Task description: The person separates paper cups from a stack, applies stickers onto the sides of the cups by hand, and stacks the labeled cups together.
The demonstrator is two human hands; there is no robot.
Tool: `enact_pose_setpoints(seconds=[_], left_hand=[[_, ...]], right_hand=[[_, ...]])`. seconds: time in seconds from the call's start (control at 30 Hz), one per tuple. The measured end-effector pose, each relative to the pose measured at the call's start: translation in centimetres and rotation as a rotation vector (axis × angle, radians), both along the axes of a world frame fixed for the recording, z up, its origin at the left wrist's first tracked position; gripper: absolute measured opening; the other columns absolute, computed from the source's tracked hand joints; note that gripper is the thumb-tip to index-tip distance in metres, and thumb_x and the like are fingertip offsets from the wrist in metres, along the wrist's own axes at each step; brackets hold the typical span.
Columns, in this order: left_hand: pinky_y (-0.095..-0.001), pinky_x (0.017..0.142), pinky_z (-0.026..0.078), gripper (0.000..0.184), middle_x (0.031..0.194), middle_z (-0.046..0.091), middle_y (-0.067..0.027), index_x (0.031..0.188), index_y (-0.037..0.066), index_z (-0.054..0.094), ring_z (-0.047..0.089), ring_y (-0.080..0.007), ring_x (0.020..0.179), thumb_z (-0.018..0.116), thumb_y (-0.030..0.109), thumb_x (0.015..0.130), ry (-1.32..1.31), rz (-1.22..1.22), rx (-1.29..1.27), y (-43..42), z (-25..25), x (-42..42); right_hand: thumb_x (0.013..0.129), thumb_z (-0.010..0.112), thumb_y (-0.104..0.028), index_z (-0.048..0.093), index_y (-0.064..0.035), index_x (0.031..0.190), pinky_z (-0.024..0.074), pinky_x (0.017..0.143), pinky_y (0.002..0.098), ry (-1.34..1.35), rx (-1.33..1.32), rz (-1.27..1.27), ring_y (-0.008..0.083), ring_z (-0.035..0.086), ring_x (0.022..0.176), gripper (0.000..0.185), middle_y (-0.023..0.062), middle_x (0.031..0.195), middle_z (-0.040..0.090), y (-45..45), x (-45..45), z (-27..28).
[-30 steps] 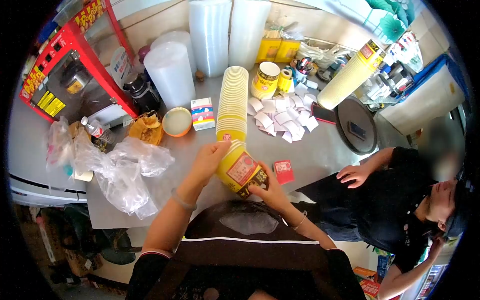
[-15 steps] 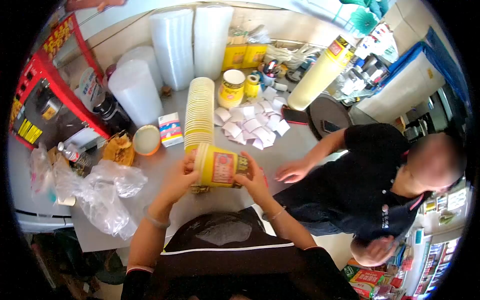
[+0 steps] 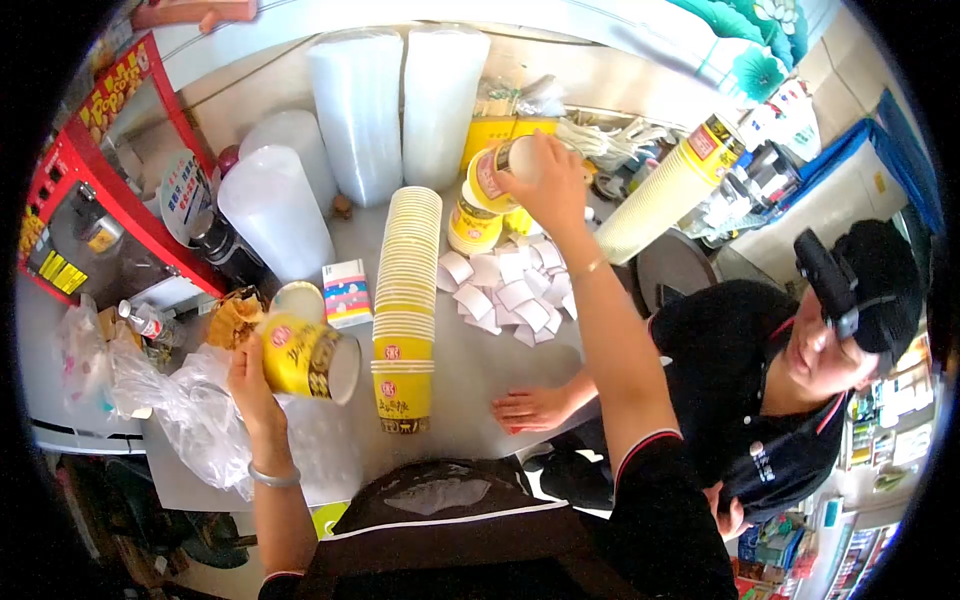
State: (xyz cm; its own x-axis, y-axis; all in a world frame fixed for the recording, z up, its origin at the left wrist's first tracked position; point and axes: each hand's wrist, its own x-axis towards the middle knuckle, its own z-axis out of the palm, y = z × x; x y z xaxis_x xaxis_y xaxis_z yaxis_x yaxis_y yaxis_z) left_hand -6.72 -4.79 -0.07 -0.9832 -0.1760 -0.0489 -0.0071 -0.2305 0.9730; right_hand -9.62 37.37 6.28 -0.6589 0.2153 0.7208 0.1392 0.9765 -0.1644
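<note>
My left hand (image 3: 254,388) grips a yellow paper cup (image 3: 292,355), tilted with its mouth to the right, over the clear plastic bags. My reaching right hand (image 3: 552,190) is closed on another yellow paper cup (image 3: 490,180), held sideways just above a standing yellow tub (image 3: 472,228); whether the two touch I cannot tell. Between my arms a long row of nested yellow paper cups (image 3: 405,310) lies on the grey table. Beside it rests a pile of small curled white paper pieces (image 3: 515,290). A pale-rimmed bowl (image 3: 298,299) is partly hidden behind the left cup.
A co-worker (image 3: 760,370) stands at the right, one hand (image 3: 530,409) on the table. Tall stacks of clear plastic lids (image 3: 357,115) line the back. A pink-and-blue box (image 3: 346,293), plastic bags (image 3: 195,400), a red-framed machine (image 3: 100,190) and a leaning cup stack (image 3: 670,185) surround the work area.
My hands have moved apart from the middle, where both held yellow cups together. The left went left with one cup; the right reached up and away with another. The co-worker's head has turned.
</note>
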Motion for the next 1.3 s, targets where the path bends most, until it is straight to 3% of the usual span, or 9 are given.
enact_pose_setpoints(seconds=[0.07,0.1,0.23,0.33,0.47,0.53,0.67,0.87,1.3], left_hand=[[-0.0183,0.062,0.043,0.019,0.078,0.06,0.0,0.085,0.002,0.061,0.052,-0.0051,0.067,0.053,0.018,0.091,-0.043,0.003,0.007,1.4,1.0,0.4],[-0.0176,0.06,0.042,0.019,0.076,0.059,0.0003,0.084,0.002,0.061,0.052,-0.0045,0.065,0.053,0.018,0.091,-0.075,-0.01,-0.008,1.5,0.9,0.7],[-0.0159,0.05,0.036,0.018,0.068,0.057,0.0021,0.077,0.003,0.06,0.048,-0.0021,0.057,0.057,0.016,0.088,-0.079,-0.105,-0.098,1.3,0.1,0.9],[-0.0161,0.048,0.035,0.018,0.065,0.056,0.0029,0.074,0.003,0.059,0.047,-0.0018,0.054,0.057,0.015,0.087,-0.095,-0.248,-0.184,1.6,0.0,1.3],[-0.0158,0.046,0.034,0.017,0.062,0.056,0.0034,0.072,0.004,0.061,0.046,-0.0017,0.052,0.058,0.013,0.086,-0.234,-0.533,-0.233,3.0,-0.6,2.6],[-0.0178,0.048,0.035,0.018,0.061,0.054,0.0034,0.071,0.001,0.061,0.046,-0.0027,0.054,0.058,0.013,0.085,-0.309,-0.71,-0.286,5.1,0.6,3.9],[-0.0206,0.051,0.034,0.024,0.059,0.046,0.0054,0.065,0.0,0.055,0.042,-0.0029,0.057,0.058,0.013,0.085,-0.275,-0.956,-0.317,7.1,-0.1,6.1],[-0.0208,0.049,0.032,0.028,0.058,0.042,0.0066,0.062,0.003,0.051,0.038,-0.0022,0.055,0.056,0.015,0.087,-0.186,-1.129,-0.312,7.7,0.3,8.0],[-0.0197,0.045,0.029,0.028,0.058,0.049,0.0072,0.068,0.004,0.061,0.041,-0.0012,0.05,0.055,0.023,0.089,-0.153,-1.008,-0.351,5.2,1.7,9.7]], right_hand=[[0.063,0.07,-0.041,0.051,-0.0029,0.118,0.0396,0.088,0.0414,-0.116,0.03,0.033,0.0352,0.048,0.101,0.07,0.0164,0.119,0.051,1.5,-3.8,-2.6],[0.065,0.069,-0.045,0.046,-0.004,0.123,0.0381,0.092,0.041,-0.434,-0.137,0.064,0.0363,0.046,0.107,0.074,0.0176,0.127,0.045,1.0,-4.7,-2.2],[0.07,0.065,-0.049,0.033,-0.0053,0.133,0.0287,0.102,0.0393,-0.59,-0.015,0.007,0.0373,0.03,0.126,0.083,0.0178,0.14,0.029,1.4,-7.4,-11.4],[0.07,0.065,-0.049,0.034,-0.0051,0.132,0.0265,0.103,0.0399,-0.342,0.018,0.016,0.0377,0.026,0.128,0.082,0.0174,0.139,0.029,0.7,-6.4,-13.1],[0.078,0.065,-0.023,0.047,-0.003,0.122,0.0357,0.097,0.0379,0.102,-0.47,0.21,0.0283,0.043,0.118,0.052,0.0151,0.127,0.046,-2.8,1.0,-13.1],[0.081,0.061,-0.01,0.054,-0.0019,0.113,0.0415,0.09,0.0308,0.047,-0.855,0.214,0.0212,0.051,0.11,0.034,0.012,0.118,0.054,-5.3,8.0,-12.8],[0.081,0.057,-0.006,0.062,-0.0018,0.096,0.0452,0.073,0.0256,0.191,-1.064,-0.04,0.014,0.056,0.084,0.016,0.0082,0.095,0.061,-7.0,20.6,-17.2],[0.084,0.056,-0.008,0.062,0.0005,0.095,0.0458,0.065,0.0232,0.211,-1.113,-0.378,0.0101,0.056,0.071,0.015,0.0039,0.079,0.062,-5.4,32.4,-19.2],[0.085,0.053,-0.007,0.061,0.0001,0.1,0.0478,0.059,0.0195,0.405,-1.421,-0.311,0.008,0.058,0.072,0.019,0.0045,0.087,0.064,-7.1,34.7,-20.5]])
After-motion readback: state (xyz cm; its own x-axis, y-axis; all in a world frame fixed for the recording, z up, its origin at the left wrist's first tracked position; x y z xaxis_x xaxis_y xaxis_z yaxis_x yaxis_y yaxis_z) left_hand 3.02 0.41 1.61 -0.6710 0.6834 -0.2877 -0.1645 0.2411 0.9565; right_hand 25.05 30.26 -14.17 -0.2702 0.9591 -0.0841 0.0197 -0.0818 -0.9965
